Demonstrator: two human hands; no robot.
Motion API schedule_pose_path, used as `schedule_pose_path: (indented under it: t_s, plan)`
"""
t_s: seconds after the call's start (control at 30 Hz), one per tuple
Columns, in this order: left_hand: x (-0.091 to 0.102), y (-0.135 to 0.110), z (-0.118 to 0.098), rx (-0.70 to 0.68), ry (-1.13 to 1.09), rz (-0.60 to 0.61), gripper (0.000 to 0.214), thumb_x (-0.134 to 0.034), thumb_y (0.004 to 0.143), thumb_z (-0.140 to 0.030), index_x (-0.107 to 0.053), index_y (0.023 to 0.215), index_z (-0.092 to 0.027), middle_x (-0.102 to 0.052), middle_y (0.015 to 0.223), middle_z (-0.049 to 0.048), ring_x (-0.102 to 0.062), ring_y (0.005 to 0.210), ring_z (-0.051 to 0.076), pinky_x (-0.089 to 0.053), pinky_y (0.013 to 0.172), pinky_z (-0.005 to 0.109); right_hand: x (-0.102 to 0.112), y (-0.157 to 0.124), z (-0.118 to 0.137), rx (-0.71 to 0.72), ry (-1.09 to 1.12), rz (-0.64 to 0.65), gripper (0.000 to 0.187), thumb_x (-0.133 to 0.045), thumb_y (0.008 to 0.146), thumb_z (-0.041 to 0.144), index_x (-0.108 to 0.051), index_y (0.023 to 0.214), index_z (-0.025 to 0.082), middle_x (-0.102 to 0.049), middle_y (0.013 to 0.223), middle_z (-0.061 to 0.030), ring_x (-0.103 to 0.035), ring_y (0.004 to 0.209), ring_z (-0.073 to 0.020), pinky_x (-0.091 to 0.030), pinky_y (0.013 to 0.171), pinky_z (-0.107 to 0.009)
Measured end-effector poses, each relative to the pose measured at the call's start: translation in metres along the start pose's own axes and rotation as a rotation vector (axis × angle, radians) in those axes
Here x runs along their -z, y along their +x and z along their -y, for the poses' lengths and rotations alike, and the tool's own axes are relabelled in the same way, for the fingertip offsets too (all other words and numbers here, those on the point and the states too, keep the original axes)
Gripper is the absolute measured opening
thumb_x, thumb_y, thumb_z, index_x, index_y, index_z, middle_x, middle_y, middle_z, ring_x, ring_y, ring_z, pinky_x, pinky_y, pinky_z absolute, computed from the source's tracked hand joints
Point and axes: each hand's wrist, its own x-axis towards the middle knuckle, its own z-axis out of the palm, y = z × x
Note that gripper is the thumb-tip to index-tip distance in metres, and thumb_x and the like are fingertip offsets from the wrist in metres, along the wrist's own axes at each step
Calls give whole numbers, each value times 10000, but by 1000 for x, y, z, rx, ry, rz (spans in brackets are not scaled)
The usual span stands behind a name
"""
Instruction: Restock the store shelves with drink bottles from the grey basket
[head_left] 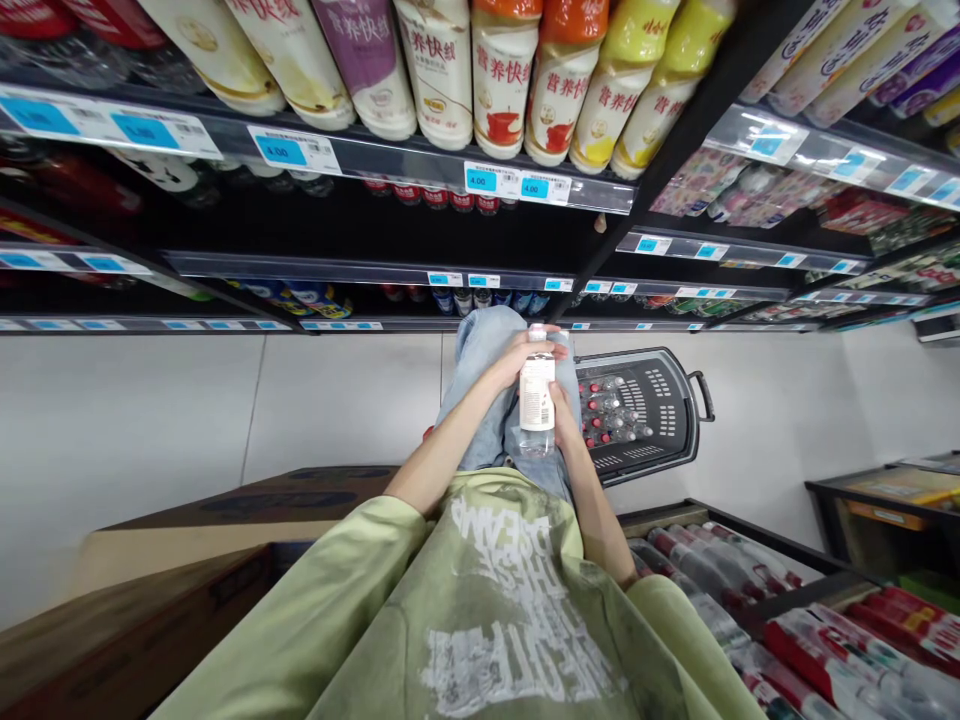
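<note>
A clear plastic bottle (536, 395) with a white label and a pale pink cap stands upright, slightly tilted, in front of my knees. My left hand (519, 357) is closed around its upper part just below the cap, some fingers passing behind the neck. Against the label's right edge, my right hand (559, 405) grips the bottle lower down; most of its fingers are hidden behind it. Beside my right leg, a dark grey shopping basket (664, 400) on the floor holds several small clear bottles (609, 408), some with red caps.
Ahead run dark store shelves (360, 270) with price tags; large drink bottles (502, 80) line the upper one. Cardboard boxes (225, 515) stand behind me at left. A rack of packaged bottles (705, 560) is at right, with a dark stand (847, 500) beyond.
</note>
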Motion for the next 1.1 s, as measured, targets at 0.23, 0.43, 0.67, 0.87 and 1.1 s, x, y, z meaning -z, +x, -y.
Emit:
schedule_pose_path:
  t_s: [0.23,0.43,0.67,0.87,1.1]
  plan:
    - [-2,-1,0,11,-9,-53,572,-842,776,-195,-679,1323,-152,-845,858,95,-839,901,295,-615,906,387,-3,-2,3,27,-6,-44,540,-818,809,688,-691,1107,256,-787,897,-61,-778,1100,-375,-671,835,-486]
    - [-2,3,2,24,14,-86,546,-728,814,-135,-655,1355,-157,-819,781,70,-826,872,296,-569,873,370,-1,-1,0,-13,-15,-45,573,-800,817,729,-674,1083,239,-805,947,-60,-787,1044,-334,-659,847,-434]
    - [-2,2,2,12,107,-79,613,-667,929,-158,-577,1534,-113,-838,885,105,-826,934,288,-584,871,362,-2,-3,3,-60,3,-19,617,-787,822,760,-678,1105,223,-816,959,-71,-789,1043,-325,-655,844,-399]
    - [0,6,7,1,118,-77,625,-609,965,-107,-550,1587,-102,-848,918,116,-829,948,280,-584,876,356,-1,0,2,-32,23,-33,519,-778,865,690,-709,1101,233,-792,1000,-49,-789,1073,-311,-679,858,-403]
    - [-3,4,5,10,80,-78,650,-588,947,-59,-536,1594,-88,-838,854,97,-829,891,277,-582,810,346,5,3,-4,8,36,-22,503,-813,860,625,-700,1176,250,-779,1044,-39,-782,1088,-286,-682,901,-391]
